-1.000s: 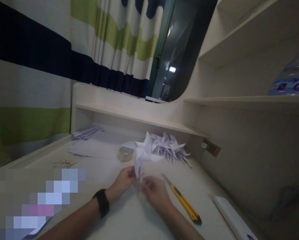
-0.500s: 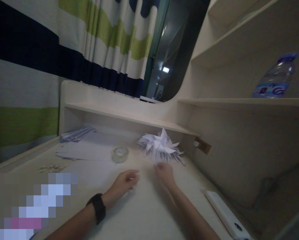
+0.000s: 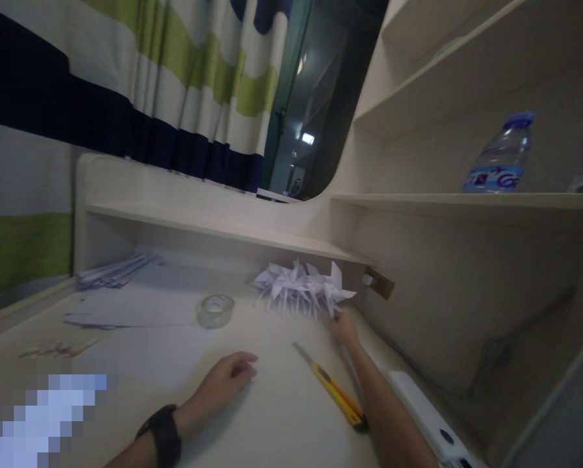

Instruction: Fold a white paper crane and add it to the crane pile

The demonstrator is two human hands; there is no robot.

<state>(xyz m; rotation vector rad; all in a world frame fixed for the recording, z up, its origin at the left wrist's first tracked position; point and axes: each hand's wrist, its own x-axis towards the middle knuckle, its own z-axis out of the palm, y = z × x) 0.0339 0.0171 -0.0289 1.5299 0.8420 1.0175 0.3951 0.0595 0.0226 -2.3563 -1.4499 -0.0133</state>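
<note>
At the right end of a heap of white paper pinwheels (image 3: 291, 286), my right hand (image 3: 346, 328) is closed at the base of one paper pinwheel (image 3: 334, 286), whose folded blades show just above the fingers. Its stick is mostly hidden by the hand. My left hand (image 3: 225, 380) rests over the desk with thumb and fingers slightly apart and nothing between them. Between my two arms lies a yellow utility knife (image 3: 337, 393), its blade out and pointing away from me. A roll of clear tape (image 3: 216, 311) sits beyond my left hand.
White paper sheets (image 3: 135, 302) and a bundle of paper strips (image 3: 118, 270) lie at the back left. Small pale bits (image 3: 60, 348) are scattered nearer. A long white device (image 3: 425, 416) lies by the right wall. A bottle (image 3: 500, 156) stands on the shelf.
My right hand has moved right and farther back with the pinwheel, to the heap's right end. The utility knife, hidden before, now shows. The view has shifted to the right.
</note>
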